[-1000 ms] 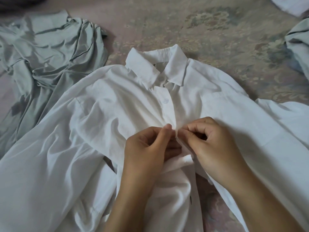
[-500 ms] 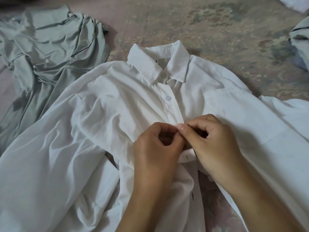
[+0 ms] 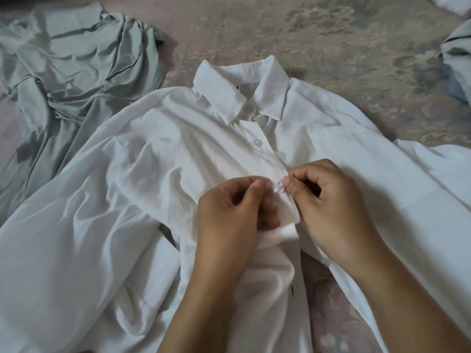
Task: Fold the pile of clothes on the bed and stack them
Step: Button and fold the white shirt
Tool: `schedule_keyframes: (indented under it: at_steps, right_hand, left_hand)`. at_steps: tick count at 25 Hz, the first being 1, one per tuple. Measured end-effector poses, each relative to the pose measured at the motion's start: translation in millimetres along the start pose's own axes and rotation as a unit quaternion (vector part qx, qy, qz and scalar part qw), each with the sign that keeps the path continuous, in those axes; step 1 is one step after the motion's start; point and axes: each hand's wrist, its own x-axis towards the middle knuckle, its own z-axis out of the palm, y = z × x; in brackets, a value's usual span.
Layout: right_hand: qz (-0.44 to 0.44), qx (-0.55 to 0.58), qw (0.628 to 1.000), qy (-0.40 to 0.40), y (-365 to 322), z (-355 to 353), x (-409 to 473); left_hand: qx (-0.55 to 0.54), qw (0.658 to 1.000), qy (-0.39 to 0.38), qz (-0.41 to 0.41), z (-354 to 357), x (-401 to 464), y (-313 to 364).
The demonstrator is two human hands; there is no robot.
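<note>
The white shirt (image 3: 158, 200) lies front-up on the bed (image 3: 318, 34). My left hand (image 3: 229, 212) pinches the placket edge; my right hand (image 3: 328, 200) pinches the other edge beside the clear button (image 3: 279, 186). A moment ago that button was hidden between my fingertips; now it shows through, so this fastening looks nearly done. Folding comes after.

Your way is open on the far side: the bare patterned beige bedspread (image 3: 318, 31) lies flat beyond the collar. At far left the crumpled pale green garment (image 3: 76, 62) blocks you. The spread white cotton shirt (image 3: 127, 200) covers the near and middle area. At the far right edge another pale green cloth (image 3: 457, 59) lies.
</note>
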Motion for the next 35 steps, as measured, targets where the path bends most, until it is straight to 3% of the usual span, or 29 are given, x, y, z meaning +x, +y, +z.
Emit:
schedule_keyframes:
  at_steps: [5, 9, 11, 13, 15, 18, 20, 23, 25, 26, 28, 29, 31, 35]
  right_hand:
    - [0.016, 0.006, 1.000, -0.014, 3, -11, -1]
    - [-0.011, -0.020, 0.999, -0.025, -6, -43, -37]
    - [-0.043, -0.065, 0.994, -0.072, -6, -55, -64]
    - [-0.068, -0.163, 0.979, -0.106, 5, -57, -80]
    - [-0.077, -0.227, 0.966, -0.098, 14, -55, -88]
    - [-0.042, -0.179, 0.981, -0.062, 12, -54, -94]
    - [-0.008, -0.127, 0.989, -0.069, 4, -57, -94]
    - [0.035, -0.045, 0.997, -0.060, -11, -63, -96]
    - [0.061, -0.029, 0.995, -0.080, -14, -62, -99]
    - [0.066, -0.050, 0.992, -0.095, -12, -59, -101]
    - [0.062, -0.090, 0.989, -0.101, -8, -54, -102]
    - [0.054, -0.100, 0.990, -0.086, -7, -52, -102]
    - [0.034, -0.114, 0.992, -0.049, -7, -49, -99]
    - [0.019, -0.197, 0.979, -0.051, 0, -34, -89]
  left_hand:
    - [0.149, 0.978, 0.003, 0.144, 1, -10, 4]
    - [0.344, 0.893, 0.005, 0.290, -24, -67, 3]
    - [0.415, 0.842, -0.043, 0.342, -35, -100, -10]
    - [0.545, 0.770, -0.105, 0.315, -40, -116, -29]
    - [0.619, 0.737, -0.137, 0.236, -45, -123, -39]
    - [0.608, 0.711, -0.163, 0.315, -54, -131, -46]
    - [0.562, 0.709, -0.149, 0.399, -63, -141, -42]
    - [0.544, 0.707, -0.129, 0.434, -72, -163, -22]
    - [0.552, 0.724, -0.142, 0.389, -76, -178, -13]
    - [0.579, 0.731, -0.160, 0.325, -77, -180, -11]
    - [0.670, 0.695, -0.158, 0.207, -71, -178, -8]
    - [0.688, 0.689, -0.131, 0.187, -65, -175, -5]
    - [0.659, 0.720, -0.064, 0.208, -48, -164, 4]
    - [0.528, 0.819, -0.024, 0.222, -9, -116, -3]
